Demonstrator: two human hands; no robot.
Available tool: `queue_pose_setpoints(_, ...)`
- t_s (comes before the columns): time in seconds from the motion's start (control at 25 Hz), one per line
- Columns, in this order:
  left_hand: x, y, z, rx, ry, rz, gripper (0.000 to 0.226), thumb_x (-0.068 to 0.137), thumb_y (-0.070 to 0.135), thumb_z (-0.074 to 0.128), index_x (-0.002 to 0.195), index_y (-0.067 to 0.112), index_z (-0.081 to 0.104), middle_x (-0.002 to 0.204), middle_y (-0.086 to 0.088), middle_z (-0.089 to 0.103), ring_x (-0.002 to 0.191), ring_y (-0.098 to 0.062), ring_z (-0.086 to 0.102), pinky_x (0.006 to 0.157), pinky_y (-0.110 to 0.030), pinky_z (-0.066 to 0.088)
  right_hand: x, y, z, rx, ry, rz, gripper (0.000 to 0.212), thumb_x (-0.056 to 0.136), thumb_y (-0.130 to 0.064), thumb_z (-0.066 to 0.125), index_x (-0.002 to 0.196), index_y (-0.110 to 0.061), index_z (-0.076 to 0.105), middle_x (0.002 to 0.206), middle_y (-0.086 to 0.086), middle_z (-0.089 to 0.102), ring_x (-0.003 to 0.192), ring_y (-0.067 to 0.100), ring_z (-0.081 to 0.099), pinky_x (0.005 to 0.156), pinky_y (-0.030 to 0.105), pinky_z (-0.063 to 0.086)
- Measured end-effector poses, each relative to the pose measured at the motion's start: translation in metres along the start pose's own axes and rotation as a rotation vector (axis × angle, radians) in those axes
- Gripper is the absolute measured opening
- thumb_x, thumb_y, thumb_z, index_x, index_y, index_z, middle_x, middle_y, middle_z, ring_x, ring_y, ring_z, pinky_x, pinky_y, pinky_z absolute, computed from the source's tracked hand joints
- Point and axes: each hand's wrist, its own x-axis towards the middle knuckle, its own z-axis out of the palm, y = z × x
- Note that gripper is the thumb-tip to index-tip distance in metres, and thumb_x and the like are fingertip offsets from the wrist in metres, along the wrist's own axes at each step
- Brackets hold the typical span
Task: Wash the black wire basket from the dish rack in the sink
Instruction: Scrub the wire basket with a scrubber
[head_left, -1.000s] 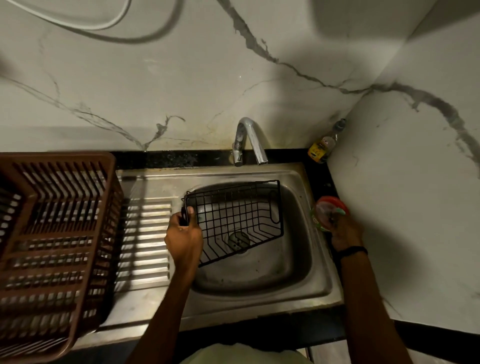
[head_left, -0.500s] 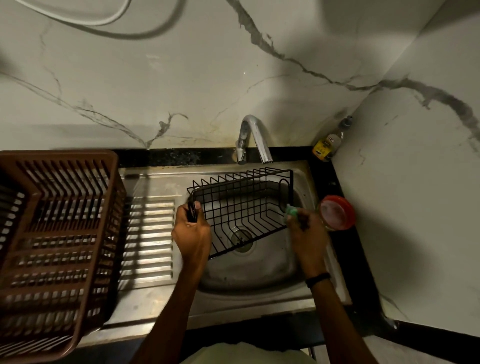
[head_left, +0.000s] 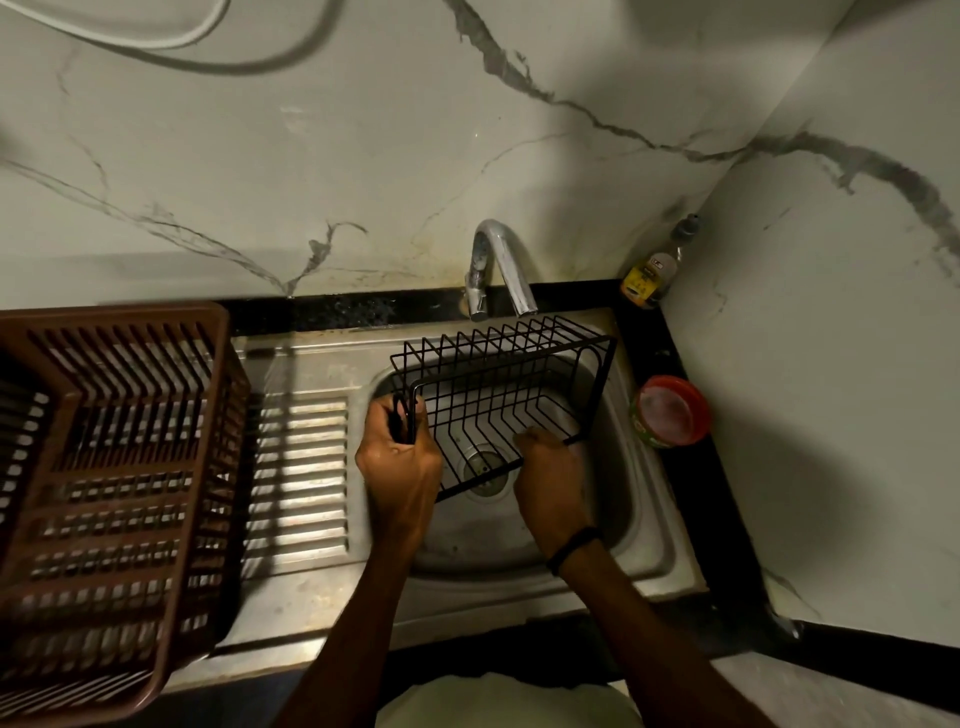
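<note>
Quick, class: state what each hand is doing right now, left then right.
Left hand: closed on the black wire basket's left end.
Right hand: on the basket's near rim; whether it holds anything cannot be told.

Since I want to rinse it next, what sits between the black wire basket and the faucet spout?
Nothing visible does. The black wire basket is held tilted over the sink basin by the left hand and right hand, with its far rim just below the faucet spout. No water is visibly running.
</note>
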Motion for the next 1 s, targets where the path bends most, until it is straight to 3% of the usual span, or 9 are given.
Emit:
queue_pose_setpoints(0.12, -0.004, -0.001, 0.008, 0.033, 0.022, 0.012, 0.025, 0.099, 0.05, 0.052, 0.098, 0.025, 0.053, 0.078, 0.017, 0.052, 0.071, 0.006, 0.057, 0.063, -0.012, 0.049, -0.018, -0.029, 0.009, 0.1, -0.033, -0.074, 0.037, 0.093, 0.001, 0.052, 0.129, -0.009, 0.058, 0.134, 0.01, 0.056, 0.126, 0.022, 0.052, 0.11, 0.034, 0.041)
queue_pose_setpoints(0.24, -0.005, -0.006, 0.011, 0.002, 0.044, 0.012, 0.017, 0.097, 0.04, 0.057, 0.101, 0.024, 0.055, 0.082, 0.016, 0.057, 0.08, 0.011, 0.06, 0.072, -0.015, 0.053, -0.043, -0.052, 0.012, 0.177, -0.12, -0.328, 0.04, 0.089, -0.01, 0.038, 0.122, -0.007, 0.062, 0.124, 0.013, 0.062, 0.115, 0.027, 0.057, 0.101, 0.04, 0.047)
queue_pose_setpoints(0.32, -0.006, -0.008, 0.008, 0.003, 0.046, 0.037, 0.024, 0.099, 0.043, 0.055, 0.099, 0.019, 0.057, 0.079, 0.01, 0.055, 0.076, 0.011, 0.058, 0.069, -0.01, 0.049, -0.042, -0.032, 0.01, 0.13, -0.042, -0.398, 0.043, 0.082, -0.008, 0.041, 0.118, -0.008, 0.065, 0.118, 0.013, 0.065, 0.11, 0.028, 0.062, 0.096, 0.041, 0.051)
queue_pose_setpoints(0.44, -0.007, -0.008, 0.003, 0.013, 0.04, 0.011, 0.038, 0.1, 0.045, 0.053, 0.094, 0.008, 0.06, 0.075, 0.012, 0.05, 0.071, 0.01, 0.055, 0.065, -0.006, 0.045, -0.021, 0.021, 0.007, 0.04, 0.154, -0.146, 0.038, 0.078, -0.001, 0.056, 0.114, -0.008, 0.067, 0.113, 0.013, 0.066, 0.105, 0.029, 0.064, 0.093, 0.042, 0.055)
queue_pose_setpoints(0.52, -0.007, -0.007, 0.006, 0.029, 0.023, 0.004, 0.034, 0.098, 0.043, 0.053, 0.096, 0.01, 0.061, 0.077, 0.014, 0.052, 0.074, 0.012, 0.057, 0.067, -0.005, 0.046, -0.013, 0.022, 0.009, 0.085, 0.107, 0.043, 0.038, 0.081, 0.0, 0.057, 0.117, -0.01, 0.067, 0.118, 0.011, 0.063, 0.11, 0.028, 0.059, 0.097, 0.039, 0.052)
queue_pose_setpoints(0.6, -0.006, -0.006, 0.01, 0.031, 0.013, -0.003, 0.026, 0.097, 0.043, 0.054, 0.098, 0.018, 0.059, 0.079, 0.017, 0.054, 0.076, 0.012, 0.058, 0.068, -0.007, 0.048, -0.022, -0.009, 0.02, 0.072, -0.002, -0.079, 0.039, 0.083, 0.0, 0.058, 0.118, -0.014, 0.066, 0.121, 0.009, 0.063, 0.114, 0.025, 0.058, 0.101, 0.034, 0.046)
queue_pose_setpoints(0.72, -0.008, -0.007, 0.01, 0.02, 0.021, -0.052, 0.036, 0.096, 0.044, 0.055, 0.098, 0.009, 0.063, 0.079, 0.008, 0.059, 0.072, 0.004, 0.058, 0.07, -0.012, 0.05, -0.037, -0.027, 0.026, 0.085, -0.053, -0.376, 0.041, 0.076, 0.007, 0.069, 0.112, -0.012, 0.068, 0.112, 0.011, 0.067, 0.107, 0.029, 0.063, 0.094, 0.042, 0.052)
queue_pose_setpoints(0.92, -0.007, -0.002, 0.0, -0.037, 0.0, -0.069, 0.043, 0.098, 0.04, 0.054, 0.096, -0.002, 0.062, 0.074, 0.009, 0.054, 0.068, 0.002, 0.058, 0.062, -0.009, 0.047, 0.013, 0.02, -0.007, 0.073, 0.063, -0.025, 0.03, 0.089, -0.005, 0.052, 0.115, -0.012, 0.065, 0.115, 0.007, 0.062, 0.106, 0.018, 0.058, 0.088, 0.019, 0.043)
queue_pose_setpoints(1.0, -0.005, -0.004, 0.003, -0.067, -0.007, -0.114, 0.046, 0.098, 0.041, 0.055, 0.1, -0.005, 0.063, 0.077, 0.002, 0.058, 0.068, -0.003, 0.058, 0.064, -0.016, 0.051, 0.026, 0.008, -0.008, 0.131, 0.083, -0.042, 0.023, 0.091, -0.011, 0.054, 0.112, -0.009, 0.065, 0.11, 0.008, 0.063, 0.096, 0.007, 0.057, 0.084, 0.011, 0.042)
